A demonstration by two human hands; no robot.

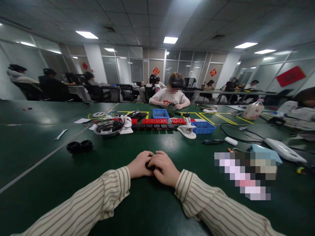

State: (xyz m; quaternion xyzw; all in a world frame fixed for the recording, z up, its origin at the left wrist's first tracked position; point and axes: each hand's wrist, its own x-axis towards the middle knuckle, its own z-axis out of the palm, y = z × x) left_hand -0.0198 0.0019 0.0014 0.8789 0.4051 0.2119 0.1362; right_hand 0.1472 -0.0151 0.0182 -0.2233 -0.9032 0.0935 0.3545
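My left hand [139,164] and my right hand [164,167] rest together on the green table [49,157], fingers curled and touching each other. Between them a small dark object [149,166] shows only as a sliver; I cannot make out what it is. Both sleeves are striped beige. Nearest other things are two black round pieces [80,146] to the left of my hands.
A row of red and black blocks [155,123], two blue bins [203,127], a metal bowl with cables [108,127], a white clamp [187,130] and a wrench [60,134] lie farther out. White devices and cables sit right. A person [170,95] works opposite.
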